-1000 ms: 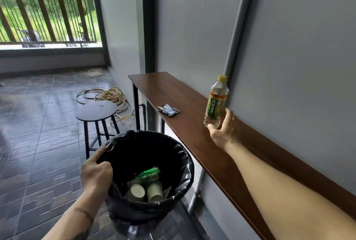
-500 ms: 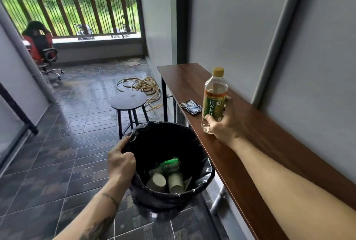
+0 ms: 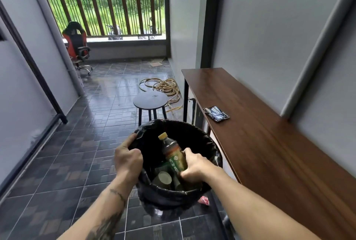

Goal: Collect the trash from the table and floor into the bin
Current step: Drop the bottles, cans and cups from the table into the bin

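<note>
A black-lined bin (image 3: pixel 194 130) stands on the tiled floor beside the long wooden table (image 3: pixel 269 143). My left hand (image 3: pixel 128 159) grips the liner at the bin's left rim. My right hand (image 3: pixel 194 166) holds a plastic bottle (image 3: pixel 173 153) with a yellow cap and green label, tilted inside the bin's mouth. Paper cups (image 3: pixel 163 179) lie at the bottom of the bin. A dark blue wrapper (image 3: pixel 216 113) lies flat on the table. A small red-and-white scrap (image 3: pixel 204 200) sits on the floor by the bin's right side.
A round black stool (image 3: pixel 150 100) stands just beyond the bin, with a coiled hose (image 3: pixel 163 86) behind it. A red and black office chair (image 3: pixel 77 45) sits far left by the balcony railing. A cardboard scrap (image 3: pixel 156 64) lies on the far floor.
My right hand carried the bottle from above the table edge down into the bin's mouth. The view swung left. My left hand kept its grip on the rim.
</note>
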Tool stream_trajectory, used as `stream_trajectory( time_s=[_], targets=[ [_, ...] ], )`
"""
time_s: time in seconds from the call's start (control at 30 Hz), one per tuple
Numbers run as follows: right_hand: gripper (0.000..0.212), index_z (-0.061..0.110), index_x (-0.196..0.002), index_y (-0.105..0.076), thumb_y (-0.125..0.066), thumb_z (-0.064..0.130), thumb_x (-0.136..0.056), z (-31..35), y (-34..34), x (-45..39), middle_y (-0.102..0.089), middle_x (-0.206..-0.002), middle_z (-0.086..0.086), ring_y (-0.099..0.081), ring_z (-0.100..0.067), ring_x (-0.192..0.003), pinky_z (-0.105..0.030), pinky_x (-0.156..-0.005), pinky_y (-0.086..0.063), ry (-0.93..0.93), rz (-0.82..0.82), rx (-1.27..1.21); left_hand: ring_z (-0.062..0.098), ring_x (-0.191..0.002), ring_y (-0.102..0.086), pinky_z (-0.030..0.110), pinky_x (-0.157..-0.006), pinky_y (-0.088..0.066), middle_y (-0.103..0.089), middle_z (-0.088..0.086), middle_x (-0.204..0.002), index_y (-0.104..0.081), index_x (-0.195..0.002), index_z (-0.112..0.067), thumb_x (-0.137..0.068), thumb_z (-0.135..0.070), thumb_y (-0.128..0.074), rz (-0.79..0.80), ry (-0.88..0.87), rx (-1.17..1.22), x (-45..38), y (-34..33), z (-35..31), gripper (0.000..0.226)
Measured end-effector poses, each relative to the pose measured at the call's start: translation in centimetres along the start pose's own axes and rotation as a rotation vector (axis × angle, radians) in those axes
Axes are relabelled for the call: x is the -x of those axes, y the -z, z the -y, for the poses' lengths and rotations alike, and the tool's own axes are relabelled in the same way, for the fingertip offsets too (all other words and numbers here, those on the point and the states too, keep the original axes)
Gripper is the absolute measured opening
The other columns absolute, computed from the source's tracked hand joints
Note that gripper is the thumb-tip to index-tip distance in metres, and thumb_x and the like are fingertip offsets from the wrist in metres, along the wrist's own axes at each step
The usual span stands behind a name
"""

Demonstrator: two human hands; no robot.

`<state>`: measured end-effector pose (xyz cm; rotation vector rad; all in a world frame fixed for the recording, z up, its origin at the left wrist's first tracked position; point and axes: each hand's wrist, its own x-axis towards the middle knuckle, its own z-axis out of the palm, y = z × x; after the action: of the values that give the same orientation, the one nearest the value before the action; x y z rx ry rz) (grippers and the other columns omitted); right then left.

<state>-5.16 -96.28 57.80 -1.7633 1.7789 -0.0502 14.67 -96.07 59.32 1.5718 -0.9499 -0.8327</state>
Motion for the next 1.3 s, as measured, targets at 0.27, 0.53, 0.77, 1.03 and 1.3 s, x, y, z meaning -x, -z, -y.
stream_trajectory(
  time_s=[0.27,0.53,0.77,1.03,1.3],
  targets=[
    [0.075,0.026,-0.146,-0.031,-0.062,0.049,-0.081,0.4,5.5,-0.3,-0.046,-0.140,-0.007,-0.049,-0.033,-0.127,-0.046,-0.103,-0.043,0.194,-0.408,0.136,0.018,-0.061,-0.060,0.029,-0.066,-0.051,-0.079,0.001,-0.104,-0.071,-0.128,-0.025,-0.057,-0.005,-0.042,0.025,0.008,-0.002,-0.4,-0.7,2.4,0.079],
    [0.064,0.024,-0.142,-0.038,-0.059,0.042,-0.084,-4.3,10.3,-3.2,-0.042,-0.142,-0.010,-0.044,-0.035,-0.127,-0.045,-0.101,-0.044,0.018,-0.547,0.164,0.004,-0.072,-0.065,0.011,-0.062,-0.053,-0.076,-0.008,-0.098,-0.071,-0.128,-0.018,-0.070,0.012,-0.045,0.002,0.019,0.000,-1.2,-1.1,3.1,0.071],
    [0.061,0.025,-0.139,-0.040,-0.060,0.046,-0.085,-6.4,12.0,-7.4,-0.043,-0.138,-0.014,-0.045,-0.037,-0.127,-0.045,-0.103,-0.038,-0.172,-0.547,0.097,0.027,-0.070,-0.070,0.026,-0.060,-0.056,-0.078,-0.009,-0.089,-0.069,-0.129,-0.023,-0.071,0.020,-0.041,0.005,0.024,0.018,-1.1,-0.8,2.1,0.077],
    [0.045,0.018,-0.127,-0.052,-0.052,0.028,-0.083,-6.2,11.4,-9.3,-0.047,-0.126,-0.017,-0.046,-0.040,-0.115,-0.043,-0.099,-0.040,-0.084,-0.633,0.194,0.020,-0.057,-0.063,0.031,-0.051,-0.055,-0.077,0.007,-0.107,-0.066,-0.134,-0.019,-0.073,0.020,-0.038,-0.041,0.073,0.020,-0.5,0.7,2.3,0.079],
    [0.038,0.017,-0.114,-0.056,-0.056,0.024,-0.077,0.6,8.5,-6.2,-0.046,-0.112,-0.013,-0.047,-0.035,-0.102,-0.038,-0.085,-0.041,0.217,-0.710,0.083,0.020,-0.092,-0.074,0.038,-0.086,-0.062,-0.075,-0.001,-0.115,-0.067,-0.132,-0.019,-0.073,0.018,-0.044,-0.133,0.079,-0.035,0.2,2.7,3.0,0.074]
  ],
)
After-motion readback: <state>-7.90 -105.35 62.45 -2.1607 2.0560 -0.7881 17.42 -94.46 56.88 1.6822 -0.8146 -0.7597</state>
